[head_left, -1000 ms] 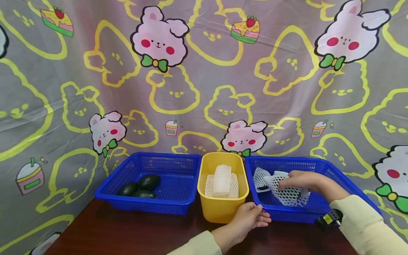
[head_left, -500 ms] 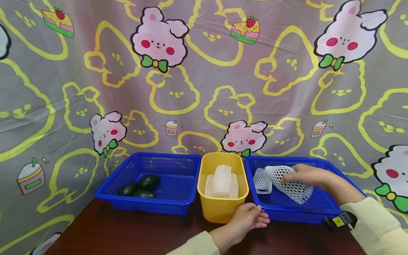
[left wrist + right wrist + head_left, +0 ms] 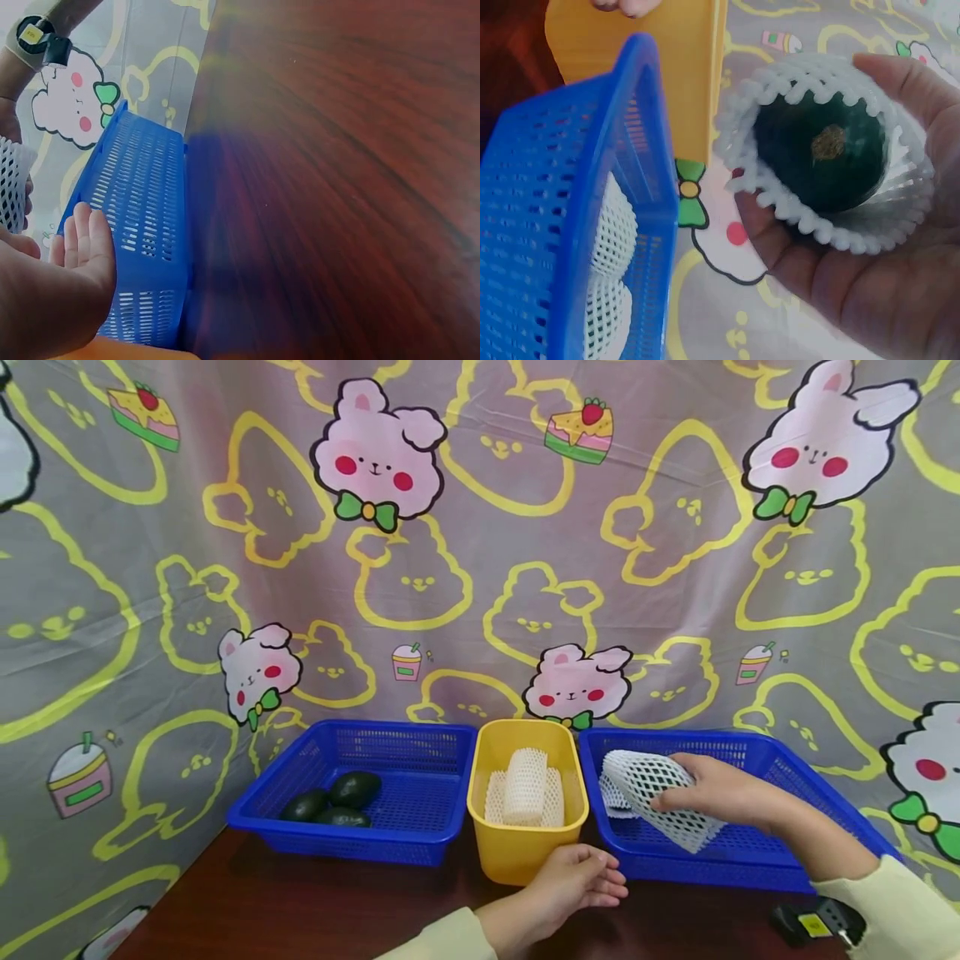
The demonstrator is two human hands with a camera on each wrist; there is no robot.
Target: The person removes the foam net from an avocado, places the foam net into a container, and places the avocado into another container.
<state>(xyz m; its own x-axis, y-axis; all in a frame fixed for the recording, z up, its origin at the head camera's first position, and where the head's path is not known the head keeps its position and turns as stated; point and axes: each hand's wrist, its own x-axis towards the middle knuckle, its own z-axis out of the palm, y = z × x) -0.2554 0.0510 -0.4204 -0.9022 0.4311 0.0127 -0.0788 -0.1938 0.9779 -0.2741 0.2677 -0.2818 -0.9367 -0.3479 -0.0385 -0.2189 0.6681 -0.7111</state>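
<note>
My right hand (image 3: pixel 720 789) grips a white foam net sleeve (image 3: pixel 663 797) over the right blue basket (image 3: pixel 697 864). A dark green avocado (image 3: pixel 817 154) sits inside it; its brown stem end shows at the sleeve's mouth in the right wrist view. Behind the held sleeve, another foam-netted piece (image 3: pixel 613 797) lies in that basket, partly hidden. My left hand (image 3: pixel 573 885) holds nothing, its fingers extended and palm turned toward the right. It is just in front of the yellow bin (image 3: pixel 517 856) and the right basket's near left corner.
Several white foam net sleeves (image 3: pixel 525 787) are in the yellow bin, which stands between the two baskets. At the left, another blue basket (image 3: pixel 360 847) contains dark avocados (image 3: pixel 355 789). All stand on a dark wooden table (image 3: pixel 315 910) before a patterned curtain (image 3: pixel 480 527).
My right hand has raised the netted avocado from the basket floor, tilted it and moved it left, partly covering the other netted piece. My left hand has shifted slightly left.
</note>
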